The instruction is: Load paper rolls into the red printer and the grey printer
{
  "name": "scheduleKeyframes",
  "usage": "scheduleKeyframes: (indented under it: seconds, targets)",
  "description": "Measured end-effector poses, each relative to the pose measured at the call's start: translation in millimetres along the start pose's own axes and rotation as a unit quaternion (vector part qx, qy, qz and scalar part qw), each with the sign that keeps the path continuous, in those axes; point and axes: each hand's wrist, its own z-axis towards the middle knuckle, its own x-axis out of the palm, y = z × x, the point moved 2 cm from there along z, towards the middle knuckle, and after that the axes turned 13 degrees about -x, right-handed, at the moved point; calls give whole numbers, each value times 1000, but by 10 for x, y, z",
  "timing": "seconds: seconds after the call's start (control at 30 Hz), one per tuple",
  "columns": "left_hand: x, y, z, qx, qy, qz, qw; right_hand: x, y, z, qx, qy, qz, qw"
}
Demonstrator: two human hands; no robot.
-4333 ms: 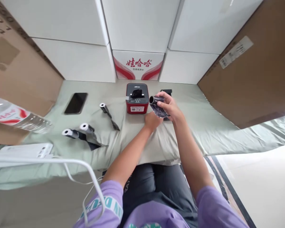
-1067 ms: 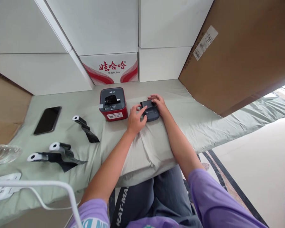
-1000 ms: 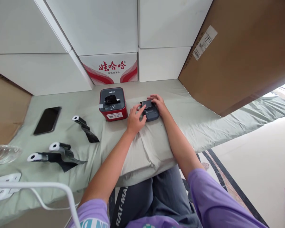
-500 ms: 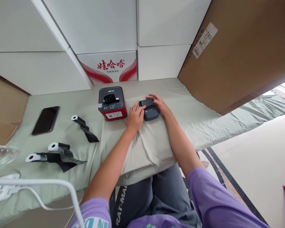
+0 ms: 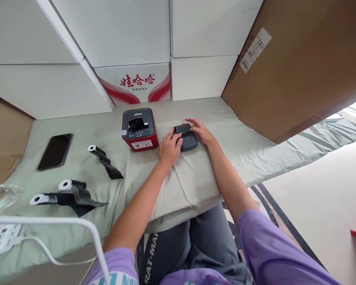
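Dark grey device (image 5: 190, 142): on the cloth-covered table, between the two hands and touched by both; its longer axis seems to run away from the person, the far end angled slightly left. The left hand (image 5: 168, 149) lies along its left side, the right hand (image 5: 203, 132) at its far right corner, so neither is clearly nearer. It looks like matt plastic, with rounded near corners.
Table (image 5: 192, 182): draped in pale green fabric, softly creased, more wrinkled toward the right.
Cardboard box (image 5: 299, 79): brown, flat-sided, dull, with a white label; to the right, well apart from the device.
Printed carton (image 5: 139, 95): smooth white with red curves and characters, behind the red-sided machine.
Red-sided machine (image 5: 140, 130): a block with rounded corners, a dark top and a black strip curling out; just left of the left hand.
Phone (image 5: 55, 151): a flat, glossy dark slab, farther left.
Three rolls (image 5: 67, 185): small cylinders with white ends and trailing dark, shiny strips, lying left of the left arm.
Left fingers: bent, reaching over the device's left edge toward its dark middle gap; whether they pinch anything cannot be told.
Right fingers: spread apart, one stretched past the far edge; any grip is unclear.
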Motion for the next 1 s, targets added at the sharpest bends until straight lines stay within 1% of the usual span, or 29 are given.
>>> scheduleKeyframes:
  seconds: [0.2,0.27,0.37,0.47,0.53,0.6,0.67,0.83,0.9,1.0]
  targets:
    - [31,68,-9,27,21,-6,999,60,-90,-48,-55,-77,-40,995]
    - [39,92,-4,39,28,-9,999,99,-109,-35,-62,-104,-56,991]
    - [57,118,5,47,37,-1,998,146,-137,-29,-41,-186,-68,979]
    - [76,134,13,47,40,4,998,165,-141,-64,-22,-281,-94,955]
    - [83,140,18,52,37,0,998,173,-121,-96,-24,-317,-137,938]
    - [86,147,20,57,32,-5,998,185,-90,-121,-31,-329,-169,928]
    - [93,158,22,59,29,-8,998,202,-60,-134,-37,-336,-178,924]
    - [137,183,26,69,15,-23,997,226,-12,-120,-33,-338,-158,927]
    - [131,172,18,86,-7,-42,995,204,-12,-105,-22,-342,-147,928]
    - [27,121,-16,132,-71,-86,985,133,-44,-72,-15,-354,-147,924]
